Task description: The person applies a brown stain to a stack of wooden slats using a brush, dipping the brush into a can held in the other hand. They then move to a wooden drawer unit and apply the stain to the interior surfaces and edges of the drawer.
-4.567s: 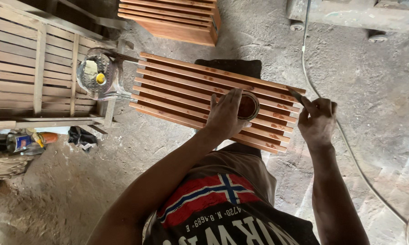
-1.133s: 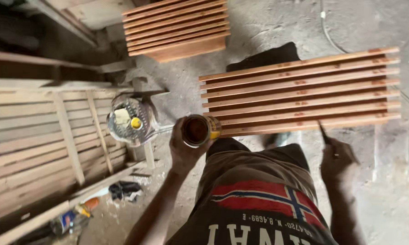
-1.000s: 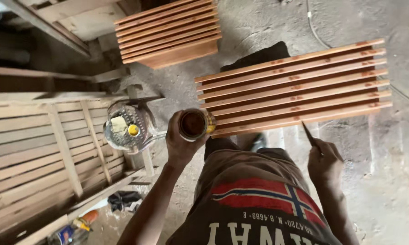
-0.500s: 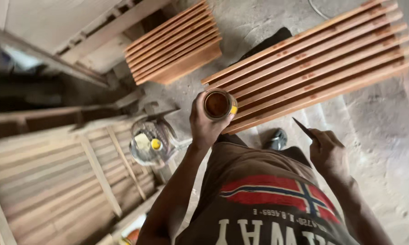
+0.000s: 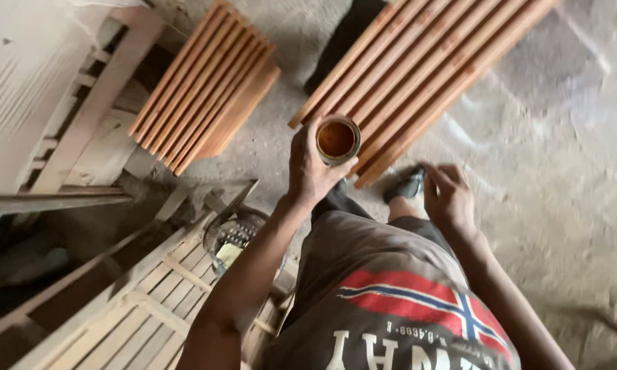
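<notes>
Amber-brown liquid fills the small tin [image 5: 337, 139], gripped upright in the left hand [image 5: 313, 168]. Right hand [image 5: 449, 195] is curled closed; what it holds cannot be told. Slatted wooden panel [image 5: 425, 65] lies just ahead, slats running diagonally up-right, its near end touching-close to the left hand.

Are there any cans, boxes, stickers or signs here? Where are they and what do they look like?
Small can: held up in the left hand, over the near edge of the slatted wooden panel; round, open top, brown liquid inside.
Printed shirt: on the person, bottom middle; grey-brown, with a red, white and blue cross flag and white letters.
No boxes, signs or screens in view.
</notes>
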